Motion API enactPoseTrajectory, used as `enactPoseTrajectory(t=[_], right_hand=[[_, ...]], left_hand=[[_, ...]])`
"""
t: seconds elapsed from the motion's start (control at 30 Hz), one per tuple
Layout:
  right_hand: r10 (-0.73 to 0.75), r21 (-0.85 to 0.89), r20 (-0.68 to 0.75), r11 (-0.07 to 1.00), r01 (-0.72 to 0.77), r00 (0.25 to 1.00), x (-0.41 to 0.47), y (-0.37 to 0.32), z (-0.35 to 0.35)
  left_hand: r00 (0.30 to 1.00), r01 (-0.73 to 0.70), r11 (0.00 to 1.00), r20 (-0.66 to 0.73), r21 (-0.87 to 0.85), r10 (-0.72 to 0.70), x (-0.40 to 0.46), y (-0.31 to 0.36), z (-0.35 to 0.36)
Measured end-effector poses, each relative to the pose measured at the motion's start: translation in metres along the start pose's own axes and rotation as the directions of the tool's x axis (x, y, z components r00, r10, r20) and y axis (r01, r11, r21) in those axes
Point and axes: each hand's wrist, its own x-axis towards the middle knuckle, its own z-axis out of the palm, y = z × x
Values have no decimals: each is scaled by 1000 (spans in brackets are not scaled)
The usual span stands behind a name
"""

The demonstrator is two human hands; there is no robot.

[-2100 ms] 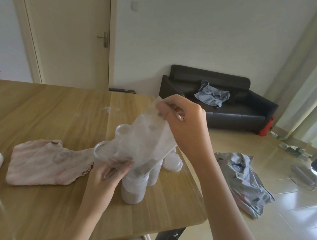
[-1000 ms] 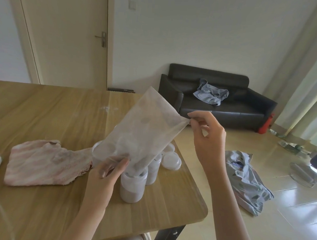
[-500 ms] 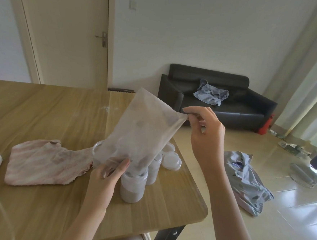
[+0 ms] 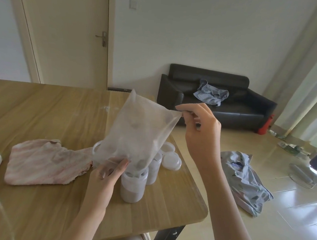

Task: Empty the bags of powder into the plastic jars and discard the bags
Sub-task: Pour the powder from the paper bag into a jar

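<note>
The bag (image 4: 141,131) hung tilted between the two hands, its long axis slanting from the upper right corner down to the lower left, with its mouth aimed at the open jar (image 4: 134,182) on the tabletop (image 4: 42,108). The right hand (image 4: 199,134) was up high, pinching that top corner between thumb and fingertips; the left hand (image 4: 110,172) was down low and nearer the jar, gripping the bag's lower edge right at the jar's rim. The bag looked cloudy and nearly slack, only a few dark clumps clinging inside, though through the hazy plastic it was hard to be sure how much was left. The jar held a pale grey layer of powder at its bottom.
</note>
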Motion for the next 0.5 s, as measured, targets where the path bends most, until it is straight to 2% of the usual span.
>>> enactPoseTrajectory(t=[0.23,0.33,0.43,0.5], right_hand=[[22,4,-40,1000,-22,999,0,-2,2],[46,8,47,999,-47,998,0,-3,3],[59,2,-27,998,-59,998,0,-2,2],[71,18,12,997,-71,997,1,-3,1]], left_hand=[[1000,-4,1000,-9,-25,3,0,0,0],[1000,-6,1000,-11,-24,6,0,-1,0],[1000,4,1000,2,-26,-4,0,-1,-1],[1000,-3,1000,2,-15,3,-1,-2,0]])
